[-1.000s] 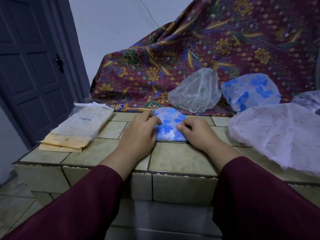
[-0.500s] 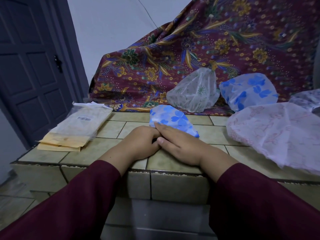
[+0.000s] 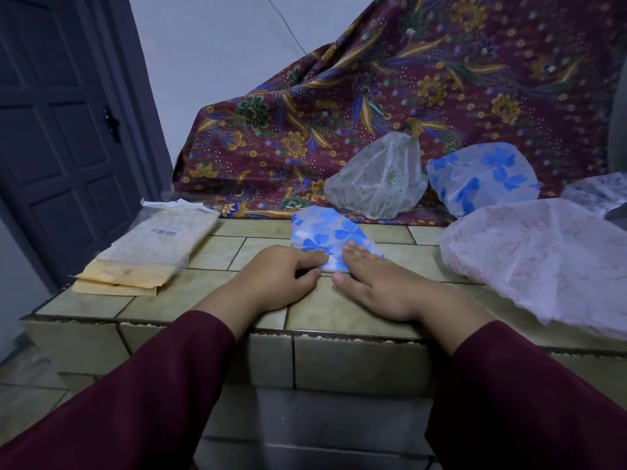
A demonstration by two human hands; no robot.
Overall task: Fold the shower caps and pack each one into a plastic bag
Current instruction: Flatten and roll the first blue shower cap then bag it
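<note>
Both hands have parted since half a second ago, when the right lay over the left. Left hand (image 3: 283,270) now rests on the tiled ledge (image 3: 339,313), fingers curled, tips pinching the near left edge of the folded blue-flowered shower cap (image 3: 330,237). Right hand (image 3: 376,283) lies flat beside it, fingers straight and close together, pressing the cap's near right corner down. Cap sits mid-ledge, just beyond the knuckles. Plastic bags (image 3: 159,245) stacked at left, well apart. Pink-printed cap (image 3: 543,252) spread at right; green-printed cap (image 3: 380,178) and another blue cap (image 3: 481,178) against the batik cloth (image 3: 441,79).
</note>
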